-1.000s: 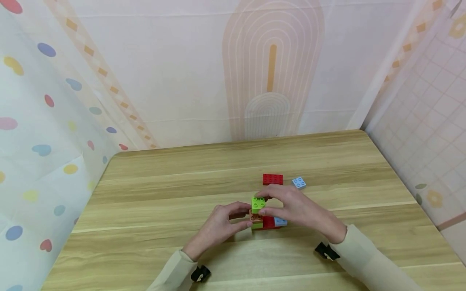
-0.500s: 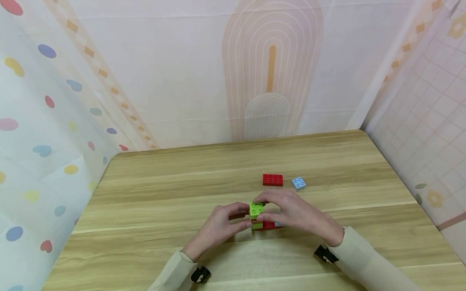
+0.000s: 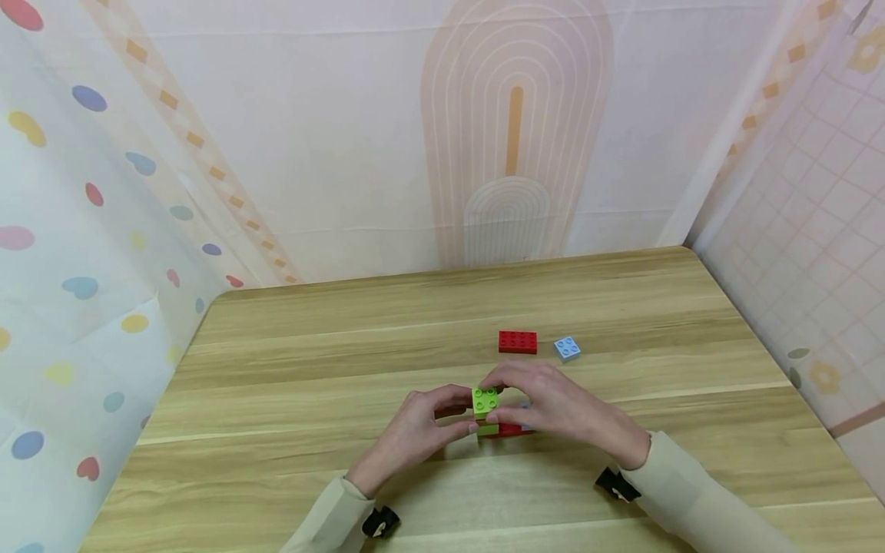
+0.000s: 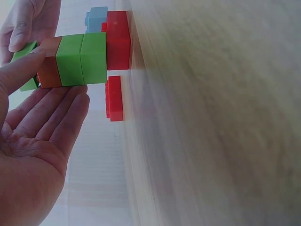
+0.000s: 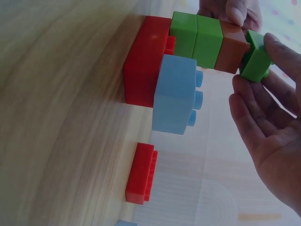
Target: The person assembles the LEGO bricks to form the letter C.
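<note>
**Pinching a green brick point(image 5: 256, 56) atop a stack point(image 4: 69, 60)**

Holding it between thumb and fingers of the right hand point(image 3: 546, 393), tilted, with a gap above the brown brick point(image 5: 230, 47). Clasping the stack between thumb and fingers of the left hand point(image 3: 413, 432). Built up on a red base brick point(image 5: 146, 66) on the table point(image 3: 311, 369), beside a blue brick point(image 5: 174, 94).

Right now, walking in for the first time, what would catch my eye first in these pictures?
Probably the bright green block, pinched in the right hand and tilted on the brown block of a small tower. The left hand holds that tower from the other side. Beyond the hands, a loose red block and a light blue block lie on the wooden table.
</note>
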The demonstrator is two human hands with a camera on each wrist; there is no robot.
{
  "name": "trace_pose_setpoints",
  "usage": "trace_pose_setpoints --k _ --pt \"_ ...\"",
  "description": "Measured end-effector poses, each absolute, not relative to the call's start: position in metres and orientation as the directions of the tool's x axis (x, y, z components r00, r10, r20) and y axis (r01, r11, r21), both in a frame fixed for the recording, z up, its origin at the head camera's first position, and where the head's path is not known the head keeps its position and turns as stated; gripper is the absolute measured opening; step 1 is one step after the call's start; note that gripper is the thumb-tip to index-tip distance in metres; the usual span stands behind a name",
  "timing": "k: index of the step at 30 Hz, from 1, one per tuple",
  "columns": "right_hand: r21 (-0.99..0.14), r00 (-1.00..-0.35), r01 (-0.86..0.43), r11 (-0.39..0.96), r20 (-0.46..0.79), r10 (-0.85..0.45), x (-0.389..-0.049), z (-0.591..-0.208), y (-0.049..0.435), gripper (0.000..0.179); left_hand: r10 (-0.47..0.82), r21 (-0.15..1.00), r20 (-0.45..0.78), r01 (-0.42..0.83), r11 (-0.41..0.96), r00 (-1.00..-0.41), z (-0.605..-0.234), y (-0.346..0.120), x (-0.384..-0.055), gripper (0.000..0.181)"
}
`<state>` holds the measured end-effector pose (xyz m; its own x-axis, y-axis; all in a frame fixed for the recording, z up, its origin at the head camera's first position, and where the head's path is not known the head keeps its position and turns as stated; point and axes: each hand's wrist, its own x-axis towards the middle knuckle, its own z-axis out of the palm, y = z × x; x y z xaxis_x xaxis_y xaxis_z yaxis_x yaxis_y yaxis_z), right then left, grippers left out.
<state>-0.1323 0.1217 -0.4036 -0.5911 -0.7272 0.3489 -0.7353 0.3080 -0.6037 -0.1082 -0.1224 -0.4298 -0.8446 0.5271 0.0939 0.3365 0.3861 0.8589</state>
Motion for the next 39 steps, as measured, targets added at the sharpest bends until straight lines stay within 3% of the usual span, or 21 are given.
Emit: trace_pose_setpoints --k 39 --pt "-0.565 -0.593 -0.753 0.337 0.361 -0.720 -0.1300 -0.4058 0.1200 0.023 0.532 0.850 0.117 0.362 0.383 -0.839 -0.4324 -0.1219 -0.1099 0.032"
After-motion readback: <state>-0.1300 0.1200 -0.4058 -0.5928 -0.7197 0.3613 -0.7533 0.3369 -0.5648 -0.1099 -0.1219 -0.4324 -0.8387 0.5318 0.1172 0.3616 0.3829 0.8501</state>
